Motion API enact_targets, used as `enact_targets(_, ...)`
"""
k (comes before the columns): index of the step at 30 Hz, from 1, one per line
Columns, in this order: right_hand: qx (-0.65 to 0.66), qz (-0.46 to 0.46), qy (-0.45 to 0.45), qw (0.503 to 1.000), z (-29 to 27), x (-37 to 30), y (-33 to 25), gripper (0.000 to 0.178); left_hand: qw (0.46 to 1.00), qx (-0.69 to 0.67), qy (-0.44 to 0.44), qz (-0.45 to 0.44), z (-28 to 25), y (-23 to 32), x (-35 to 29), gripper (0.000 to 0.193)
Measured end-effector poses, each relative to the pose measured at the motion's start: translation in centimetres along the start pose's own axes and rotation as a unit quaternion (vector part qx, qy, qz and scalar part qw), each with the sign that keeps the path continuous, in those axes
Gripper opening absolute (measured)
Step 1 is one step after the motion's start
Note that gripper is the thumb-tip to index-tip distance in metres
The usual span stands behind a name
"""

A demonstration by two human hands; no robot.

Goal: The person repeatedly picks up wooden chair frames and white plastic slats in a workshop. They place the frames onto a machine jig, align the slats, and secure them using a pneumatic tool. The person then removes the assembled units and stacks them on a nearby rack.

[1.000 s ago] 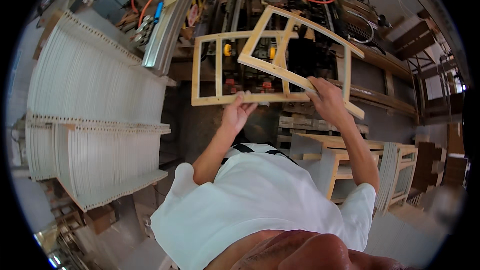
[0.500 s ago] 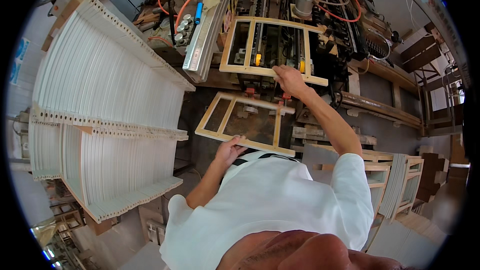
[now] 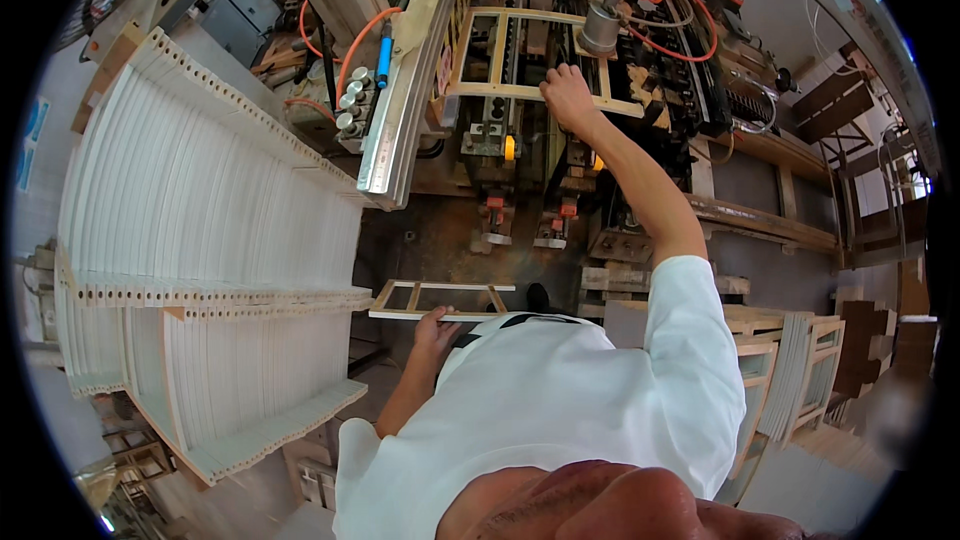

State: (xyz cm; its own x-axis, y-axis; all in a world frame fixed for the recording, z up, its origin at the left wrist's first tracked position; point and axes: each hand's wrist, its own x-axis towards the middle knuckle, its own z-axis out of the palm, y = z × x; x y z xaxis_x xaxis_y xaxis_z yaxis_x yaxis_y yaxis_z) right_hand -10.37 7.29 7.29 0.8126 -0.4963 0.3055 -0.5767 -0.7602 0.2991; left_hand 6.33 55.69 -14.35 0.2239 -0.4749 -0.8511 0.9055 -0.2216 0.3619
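Observation:
My right hand (image 3: 568, 95) reaches forward with its fingers closed on the near rail of a pale wooden frame (image 3: 500, 90). That frame lies on the machine, with two crossbars between its long rails and its far right part beneath a metal cylinder (image 3: 599, 32). Close to my waist, my left hand (image 3: 433, 328) grips the near rail of a second wooden frame (image 3: 395, 314). This one is tilted, so it looks narrow, and its lower edge has a white face. My fingertips on it are partly hidden.
Tall stacks of white-edged frames (image 3: 210, 170) stand at the left. A metal beam (image 3: 385, 155) runs beside the machine, with a blue tube (image 3: 384, 55) on it. Red-topped machine feet (image 3: 495, 204) stand below the yellow rollers (image 3: 510, 147). More frames (image 3: 785, 370) are stacked at the right.
My right hand and the frame on the machine have moved farther away, partly under the cylinder. The frame in my left hand has dropped lower, shifted left and tipped steeper.

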Motion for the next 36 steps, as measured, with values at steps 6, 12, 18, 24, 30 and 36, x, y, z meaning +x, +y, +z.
enact_targets(6,-0.103,-0.025,-0.103,0.989,1.0,5.5,3.1,0.012,0.999,-0.035,0.011,0.026,1.3,-2.0,-0.2,0.012)
enact_targets(12,-0.098,-0.01,-0.075,0.992,4.7,8.9,6.7,0.013,0.996,-0.063,0.019,0.054,3.4,-4.0,-0.4,0.012)
enact_targets(18,-0.087,-0.046,-0.133,0.986,4.3,9.2,6.9,0.012,0.994,-0.033,0.07,0.072,5.0,-6.4,-0.6,0.016)
enact_targets(24,-0.077,-0.065,-0.162,0.982,4.1,10.6,7.3,0.01,0.991,-0.075,0.076,0.078,6.5,-7.6,0.7,0.018)
enact_targets(30,-0.07,-0.06,-0.123,0.988,3.6,10.2,7.4,0.011,0.988,-0.081,0.092,0.093,7.8,-8.6,0.8,0.013)
enact_targets(36,-0.05,-0.052,-0.094,0.993,3.9,10.1,7.4,0.013,0.986,-0.061,0.086,0.126,7.7,-8.9,0.2,0.011)
